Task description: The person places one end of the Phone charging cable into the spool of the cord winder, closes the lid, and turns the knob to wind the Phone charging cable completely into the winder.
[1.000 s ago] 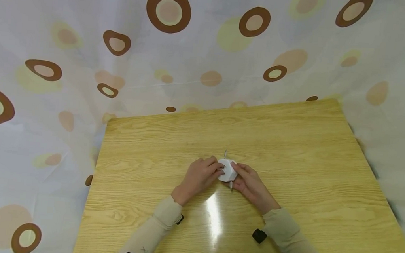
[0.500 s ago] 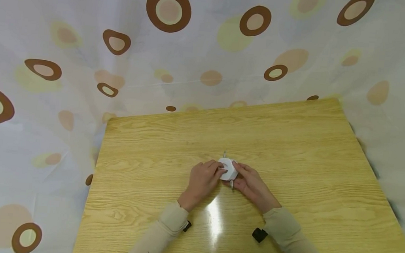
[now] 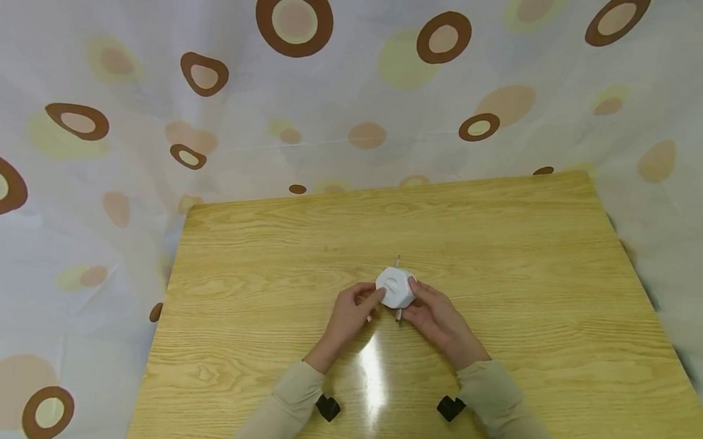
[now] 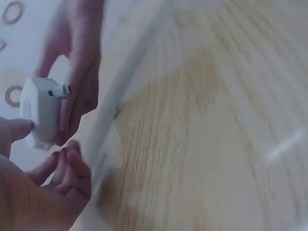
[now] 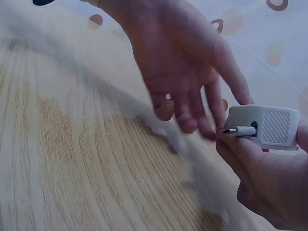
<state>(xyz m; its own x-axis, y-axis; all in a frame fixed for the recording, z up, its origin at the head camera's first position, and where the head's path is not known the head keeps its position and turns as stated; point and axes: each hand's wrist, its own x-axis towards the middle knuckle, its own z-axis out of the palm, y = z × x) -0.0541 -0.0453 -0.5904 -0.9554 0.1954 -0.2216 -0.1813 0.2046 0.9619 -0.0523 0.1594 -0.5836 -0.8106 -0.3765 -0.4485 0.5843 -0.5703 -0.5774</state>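
A white hexagonal retractable cable reel (image 3: 396, 293) is above the table in the head view, a round dial-like recess on its face. Short connector ends stick out from two opposite sides; one USB-C plug (image 5: 240, 130) shows clearly in the right wrist view. My right hand (image 3: 444, 325) grips the reel by its right edge, thumb on the near rim and fingers beneath. The thumb of my left hand (image 3: 345, 319) touches the reel's face. Its other fingers (image 4: 70, 166) are loosely bent, apart from the reel in the left wrist view.
Under the hands lies a wood-grain table (image 3: 246, 294), with a bright light reflection near its middle. A patterned white sheet (image 3: 339, 60) with brown circles hangs behind it and to both sides. Black wrist cameras (image 3: 328, 407) sit at the cuffs.
My left fingers have come off the reel's face and dropped below it, leaving the thumb there. The reel has risen slightly in view and its dial now shows. The right hand keeps its grip.
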